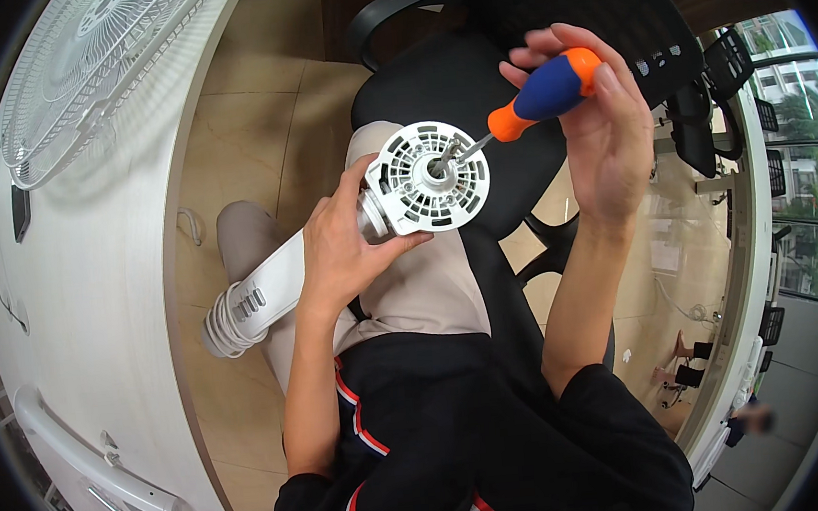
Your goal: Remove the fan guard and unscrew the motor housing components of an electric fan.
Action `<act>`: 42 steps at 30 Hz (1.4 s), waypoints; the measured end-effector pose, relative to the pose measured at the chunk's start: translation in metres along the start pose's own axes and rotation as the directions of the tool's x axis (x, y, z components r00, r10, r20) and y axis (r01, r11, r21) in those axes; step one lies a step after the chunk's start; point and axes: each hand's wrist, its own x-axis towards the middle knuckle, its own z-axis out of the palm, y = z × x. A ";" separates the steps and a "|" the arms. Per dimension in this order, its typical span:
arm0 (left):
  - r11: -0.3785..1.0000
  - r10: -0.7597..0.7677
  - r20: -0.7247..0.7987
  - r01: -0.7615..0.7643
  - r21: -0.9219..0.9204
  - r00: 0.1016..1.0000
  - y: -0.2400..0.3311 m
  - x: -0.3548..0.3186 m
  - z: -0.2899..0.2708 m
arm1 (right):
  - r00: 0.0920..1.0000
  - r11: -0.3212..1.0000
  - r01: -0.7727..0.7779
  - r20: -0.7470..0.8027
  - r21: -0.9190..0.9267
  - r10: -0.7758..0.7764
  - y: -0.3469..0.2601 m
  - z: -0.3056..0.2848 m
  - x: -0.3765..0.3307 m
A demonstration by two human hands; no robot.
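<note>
My left hand (343, 239) is closed round the side of a white fan motor housing (435, 177), which rests over my lap. The round slotted face of the housing points up, with a metal shaft at its centre. A white fan stand body (272, 283) runs from under my left hand toward the lower left, with a white cord wound round its end. My right hand (605, 115) grips a screwdriver (550, 94) with an orange and blue handle, some of its fingers raised. The screwdriver's tip reaches the housing's face near the shaft; exact contact is too small to tell.
On the white table (111, 250) at left lie wire fan guards (92, 74) and a white curved tube-like part (98, 453) with small pieces beside it. A black office chair (434, 81) stands right ahead. Far right, a person (751, 421) is near another table.
</note>
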 end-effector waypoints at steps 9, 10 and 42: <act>0.999 0.035 -0.028 -0.035 -0.007 0.999 -0.004 -0.001 0.001 | 0.970 0.730 0.233 0.097 -0.642 -0.224 0.007 0.009 -0.006; 1.000 0.019 -0.018 -0.019 -0.001 1.000 -0.003 -0.001 0.000 | 0.970 0.731 0.235 0.100 -0.640 -0.224 0.006 0.013 -0.006; 1.000 0.017 -0.014 -0.017 0.007 1.000 0.000 -0.001 -0.001 | 0.942 0.822 0.317 0.055 -0.473 -0.332 -0.006 0.002 -0.012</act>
